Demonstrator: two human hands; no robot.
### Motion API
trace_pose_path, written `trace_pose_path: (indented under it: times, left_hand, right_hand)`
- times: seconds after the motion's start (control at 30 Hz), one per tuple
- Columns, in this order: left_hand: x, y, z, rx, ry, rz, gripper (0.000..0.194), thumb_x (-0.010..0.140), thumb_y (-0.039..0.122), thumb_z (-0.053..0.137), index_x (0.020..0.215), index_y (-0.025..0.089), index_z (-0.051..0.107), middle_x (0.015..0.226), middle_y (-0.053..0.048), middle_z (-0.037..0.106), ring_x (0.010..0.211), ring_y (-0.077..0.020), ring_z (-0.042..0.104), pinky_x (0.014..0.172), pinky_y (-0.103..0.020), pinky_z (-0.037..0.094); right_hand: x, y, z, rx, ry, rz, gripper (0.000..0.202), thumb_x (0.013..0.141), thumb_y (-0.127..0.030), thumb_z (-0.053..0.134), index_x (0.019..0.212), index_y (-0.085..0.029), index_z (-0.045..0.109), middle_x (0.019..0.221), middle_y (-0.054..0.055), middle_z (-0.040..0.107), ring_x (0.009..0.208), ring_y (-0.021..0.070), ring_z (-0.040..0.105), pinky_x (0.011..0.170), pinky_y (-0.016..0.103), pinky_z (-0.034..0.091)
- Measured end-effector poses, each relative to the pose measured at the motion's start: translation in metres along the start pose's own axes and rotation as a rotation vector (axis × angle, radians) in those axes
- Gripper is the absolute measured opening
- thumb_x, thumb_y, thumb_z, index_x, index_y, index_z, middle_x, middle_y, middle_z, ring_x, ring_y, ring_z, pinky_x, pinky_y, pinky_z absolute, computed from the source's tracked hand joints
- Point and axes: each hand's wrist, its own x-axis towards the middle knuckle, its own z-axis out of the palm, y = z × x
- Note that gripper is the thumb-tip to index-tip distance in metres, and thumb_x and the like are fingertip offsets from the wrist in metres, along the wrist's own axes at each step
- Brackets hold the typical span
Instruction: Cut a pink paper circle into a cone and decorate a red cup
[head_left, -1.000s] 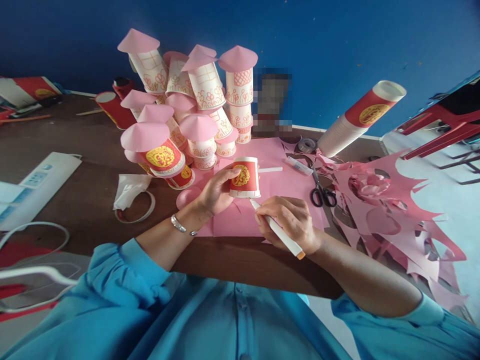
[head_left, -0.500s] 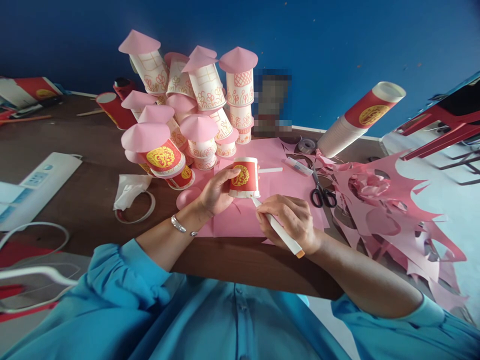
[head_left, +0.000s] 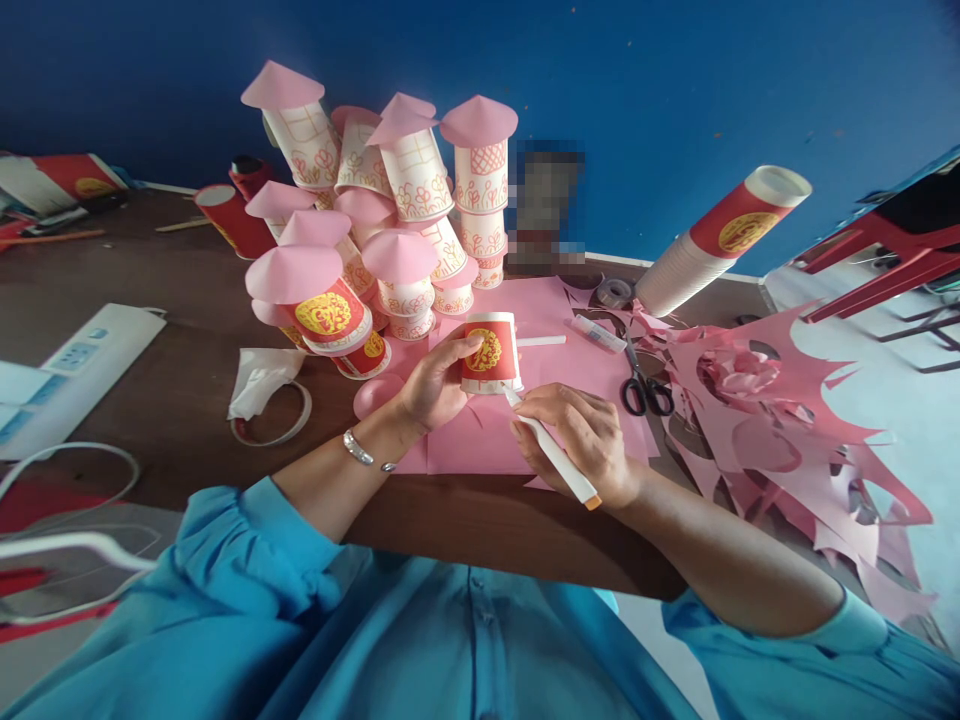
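My left hand [head_left: 439,385] is closed around a red and white paper cup [head_left: 491,365] with a gold emblem, the thumb across its printed side. In my right hand [head_left: 581,440] is a white marker [head_left: 559,462] with an orange end, its tip at the cup's lower rim. Whether the tip touches the rim I cannot tell. Beneath both hands lies pink paper [head_left: 480,440]. Behind the cup stand several stacked paper-cup towers [head_left: 420,180] with pink cone roofs and drawn flowers.
To the right are black-handled scissors [head_left: 646,395], a glue stick [head_left: 598,333], a tape roll [head_left: 615,292] and pink paper scraps [head_left: 780,430]. A leaning cup stack [head_left: 720,240] stands behind them. At left lie a tape ring [head_left: 277,440] and a white power strip [head_left: 82,375].
The marker and my right hand have shifted very slightly up at the cup's rim. My left hand keeps its hold on the cup, which is almost unmoved.
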Motion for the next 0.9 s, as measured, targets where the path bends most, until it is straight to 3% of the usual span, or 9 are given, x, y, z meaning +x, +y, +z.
trace_pose_path:
  times: [0.33,0.5,0.77,0.9]
  left_hand:
    - [-0.0001,-0.0031,-0.0038,0.011,-0.002,0.002,0.042,0.081,0.045,0.079,0.111,0.016,0.073,0.112,-0.012,0.077,0.115,-0.0344,0.071,0.095,-0.046,0.057]
    - [0.0006,-0.0052,-0.0058,0.024,0.018,0.022,0.042,0.082,0.044,0.079,0.112,0.016,0.073,0.103,-0.011,0.078,0.111,-0.0332,0.072,0.095,-0.046,0.056]
    - [0.0008,-0.0047,-0.0038,0.023,-0.023,0.043,0.026,0.085,0.040,0.077,0.099,0.018,0.075,0.090,-0.006,0.075,0.090,-0.0234,0.072,0.084,-0.037,0.056]
    - [0.0007,-0.0048,-0.0049,0.032,-0.036,0.026,0.029,0.086,0.041,0.076,0.101,0.017,0.074,0.095,-0.008,0.076,0.097,-0.0270,0.072,0.088,-0.040,0.056]
  right_hand:
    - [-0.0004,-0.0001,0.0015,0.020,0.005,-0.009,0.017,0.094,-0.011,0.064,0.106,-0.022,0.057,0.079,0.003,0.073,0.067,0.0169,0.072,0.062,0.027,0.059]
    - [0.0001,-0.0006,0.0011,0.028,-0.001,-0.011,0.018,0.093,-0.009,0.064,0.105,-0.021,0.057,0.077,0.003,0.072,0.065,0.0169,0.071,0.061,0.027,0.058]
    - [0.0001,0.0002,0.0003,0.030,-0.020,0.005,0.019,0.093,-0.009,0.064,0.104,-0.022,0.056,0.075,0.001,0.072,0.064,0.0161,0.070,0.061,0.025,0.056]
    - [-0.0002,-0.0001,0.0001,0.032,-0.022,0.001,0.021,0.092,-0.007,0.066,0.104,-0.021,0.056,0.075,0.002,0.072,0.063,0.0160,0.070,0.061,0.026,0.055]
